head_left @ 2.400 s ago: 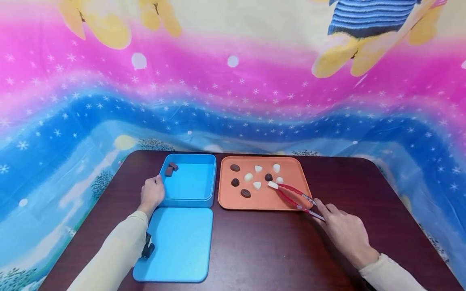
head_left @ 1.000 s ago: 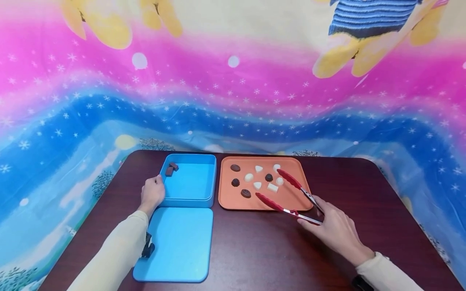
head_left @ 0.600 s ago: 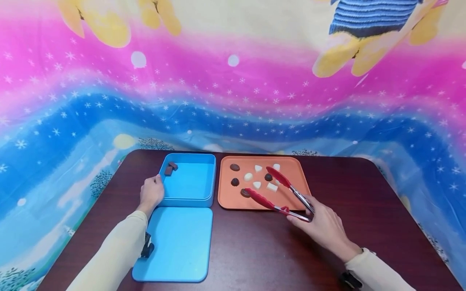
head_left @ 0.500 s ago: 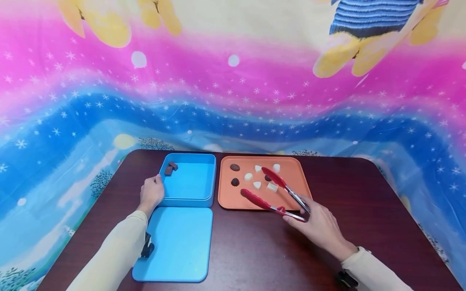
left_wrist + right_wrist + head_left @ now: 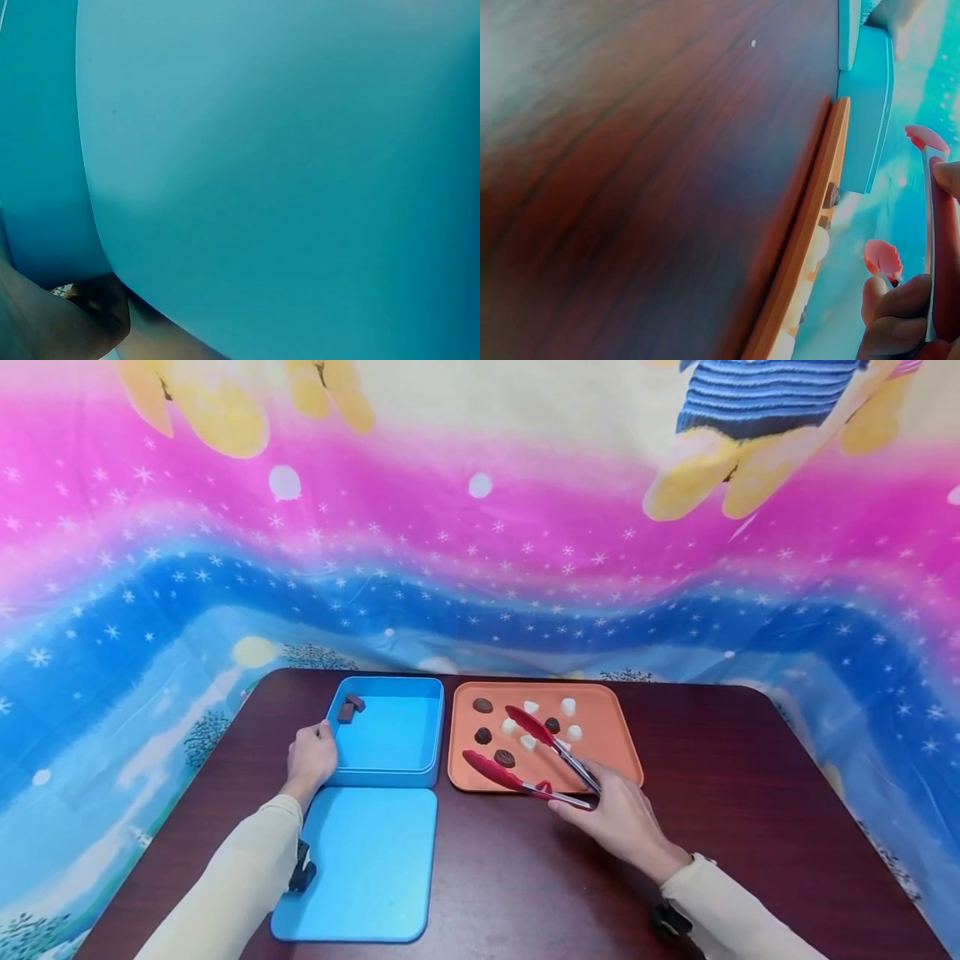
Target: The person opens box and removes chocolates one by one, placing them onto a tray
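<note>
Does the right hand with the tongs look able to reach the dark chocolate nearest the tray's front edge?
Probably yes: the tongs are spread open around that chocolate, nothing between.

The left hand is seen left of centre in the head view, fingers curled and pointing up the frame, its cream-sleeved forearm running down to the lower left edge. The right hand is placed right of centre, knuckles up, fingers and thumb closed in a grip around what is held. Its sleeved forearm is angled down to the lower right edge of the frame.
</note>
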